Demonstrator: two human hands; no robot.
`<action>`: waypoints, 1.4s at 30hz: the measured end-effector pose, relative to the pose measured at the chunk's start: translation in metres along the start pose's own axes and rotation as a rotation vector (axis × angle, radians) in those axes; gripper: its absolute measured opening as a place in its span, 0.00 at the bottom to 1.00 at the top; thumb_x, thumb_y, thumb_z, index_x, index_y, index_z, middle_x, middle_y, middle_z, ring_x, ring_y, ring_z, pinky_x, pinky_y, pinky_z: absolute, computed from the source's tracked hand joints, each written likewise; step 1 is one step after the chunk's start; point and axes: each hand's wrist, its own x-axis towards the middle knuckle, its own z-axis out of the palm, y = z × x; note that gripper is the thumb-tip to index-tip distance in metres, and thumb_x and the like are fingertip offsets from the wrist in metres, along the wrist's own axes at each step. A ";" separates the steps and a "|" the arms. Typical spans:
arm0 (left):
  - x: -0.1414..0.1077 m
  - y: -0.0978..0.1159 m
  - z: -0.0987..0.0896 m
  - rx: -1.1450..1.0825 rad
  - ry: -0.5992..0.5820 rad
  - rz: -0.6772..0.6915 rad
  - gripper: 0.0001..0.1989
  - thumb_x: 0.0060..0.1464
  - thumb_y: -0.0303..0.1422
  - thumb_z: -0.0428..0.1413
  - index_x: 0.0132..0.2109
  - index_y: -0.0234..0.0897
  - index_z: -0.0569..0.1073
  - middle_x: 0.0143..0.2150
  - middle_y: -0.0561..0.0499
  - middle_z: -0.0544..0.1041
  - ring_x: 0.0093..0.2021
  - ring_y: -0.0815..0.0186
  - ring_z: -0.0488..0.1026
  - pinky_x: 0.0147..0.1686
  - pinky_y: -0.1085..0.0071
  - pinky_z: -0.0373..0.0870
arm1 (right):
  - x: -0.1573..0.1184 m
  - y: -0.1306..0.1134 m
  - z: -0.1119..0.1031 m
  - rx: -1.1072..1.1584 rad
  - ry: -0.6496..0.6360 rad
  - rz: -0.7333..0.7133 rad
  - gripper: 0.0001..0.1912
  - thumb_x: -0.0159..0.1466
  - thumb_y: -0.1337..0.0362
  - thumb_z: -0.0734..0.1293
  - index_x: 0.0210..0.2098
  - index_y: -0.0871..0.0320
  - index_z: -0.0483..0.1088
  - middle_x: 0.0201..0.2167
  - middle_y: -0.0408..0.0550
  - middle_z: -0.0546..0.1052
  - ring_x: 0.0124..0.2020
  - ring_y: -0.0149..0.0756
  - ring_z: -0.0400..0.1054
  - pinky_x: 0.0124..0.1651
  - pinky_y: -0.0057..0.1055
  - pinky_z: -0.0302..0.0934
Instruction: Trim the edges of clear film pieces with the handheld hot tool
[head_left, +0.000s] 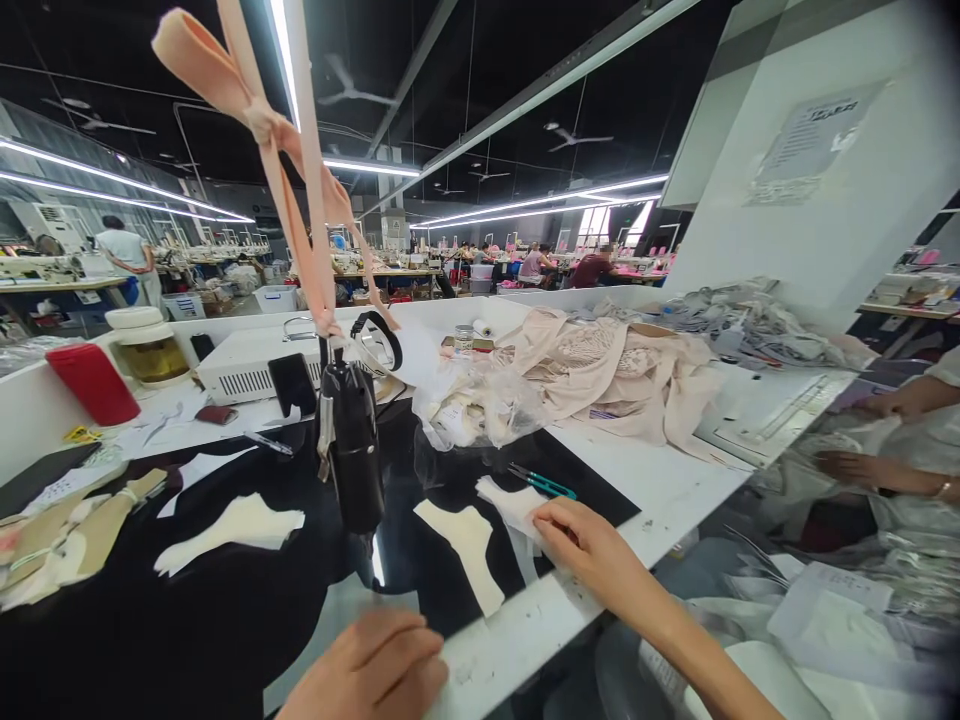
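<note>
My right hand [574,535] pinches the right end of a white cut piece [506,500] near the table's front edge. My left hand [375,665] is low in the view, fingers curled and blurred, over the edge of a translucent grey-green sheet [337,610]; whether it holds anything is hidden. Between the hands lies a cream cut piece [469,550]. Another stack of cream pieces [232,535] rests to the left on the black surface. A black handheld device [354,450] hangs from peach fabric strips [311,230] above the black surface. Teal-handled snips [547,482] lie just behind my right hand.
Beige fabric [607,370] and a plastic bag of pieces [480,400] are heaped at the back. A phone [292,385], a white box [247,362], a jar [148,350] and a red case [94,383] stand back left. At right, another person's hands [877,470] handle material.
</note>
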 end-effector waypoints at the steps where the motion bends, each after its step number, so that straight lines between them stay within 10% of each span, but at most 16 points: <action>1: 0.013 0.005 0.009 -0.023 0.048 -0.019 0.12 0.77 0.29 0.50 0.53 0.42 0.79 0.50 0.54 0.87 0.53 0.65 0.83 0.56 0.74 0.80 | 0.001 -0.001 -0.001 0.000 -0.009 -0.007 0.18 0.73 0.53 0.60 0.37 0.52 0.78 0.39 0.50 0.82 0.44 0.48 0.76 0.52 0.44 0.68; 4: 0.049 0.016 0.033 -0.078 0.214 -0.046 0.17 0.75 0.22 0.45 0.48 0.39 0.78 0.47 0.51 0.87 0.49 0.64 0.84 0.48 0.72 0.81 | 0.003 -0.001 0.000 0.004 -0.026 -0.027 0.14 0.71 0.56 0.62 0.35 0.52 0.78 0.37 0.48 0.82 0.41 0.46 0.76 0.49 0.41 0.68; 14: 0.116 0.017 0.068 -0.075 -0.139 -0.099 0.03 0.71 0.31 0.60 0.49 0.37 0.77 0.54 0.47 0.84 0.53 0.55 0.82 0.48 0.60 0.80 | 0.008 0.001 0.003 0.040 -0.036 -0.056 0.14 0.69 0.60 0.62 0.31 0.52 0.76 0.34 0.47 0.83 0.38 0.44 0.76 0.45 0.38 0.67; 30: 0.118 0.012 0.070 -0.121 -0.140 -0.148 0.05 0.69 0.28 0.63 0.50 0.37 0.77 0.62 0.44 0.80 0.58 0.53 0.79 0.55 0.55 0.79 | 0.016 0.005 0.000 0.067 -0.062 -0.028 0.14 0.68 0.61 0.62 0.32 0.53 0.78 0.32 0.44 0.84 0.35 0.42 0.76 0.40 0.34 0.64; 42: 0.120 0.014 0.063 -0.144 -0.125 -0.181 0.04 0.68 0.24 0.62 0.47 0.36 0.77 0.49 0.47 0.81 0.50 0.54 0.80 0.50 0.56 0.81 | 0.020 0.008 -0.005 0.116 -0.045 0.032 0.13 0.66 0.57 0.64 0.31 0.54 0.77 0.25 0.42 0.78 0.28 0.39 0.69 0.34 0.33 0.56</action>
